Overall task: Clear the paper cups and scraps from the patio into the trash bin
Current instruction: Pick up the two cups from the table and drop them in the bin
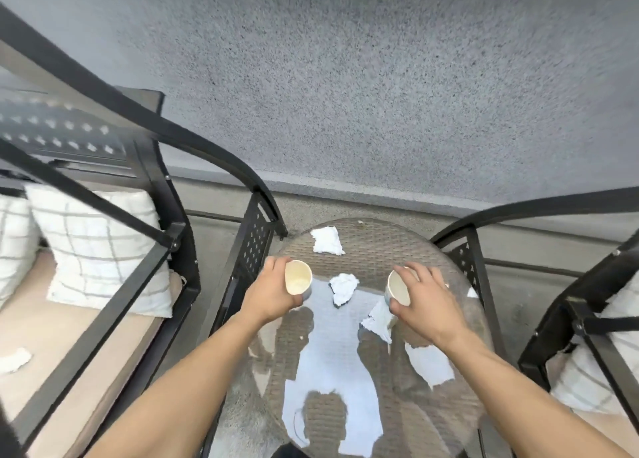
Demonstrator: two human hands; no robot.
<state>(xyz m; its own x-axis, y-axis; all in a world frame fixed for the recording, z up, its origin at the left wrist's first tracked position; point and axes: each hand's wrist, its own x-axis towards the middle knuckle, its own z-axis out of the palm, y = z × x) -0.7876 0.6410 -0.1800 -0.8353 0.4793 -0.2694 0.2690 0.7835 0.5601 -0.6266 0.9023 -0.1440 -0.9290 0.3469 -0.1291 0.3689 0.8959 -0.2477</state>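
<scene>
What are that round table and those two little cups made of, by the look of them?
The table looks like brown woven wicker under a glossy glass top: it mirrors the sky and the person's arms. The cup in the left hand and the cup in the right hand look like thin matte paper, cream inside.

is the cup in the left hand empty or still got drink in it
Empty, as far as shows. The cream paper cup in the left hand is tilted toward the camera, and its inside shows bare wall and bottom with no liquid.
</scene>
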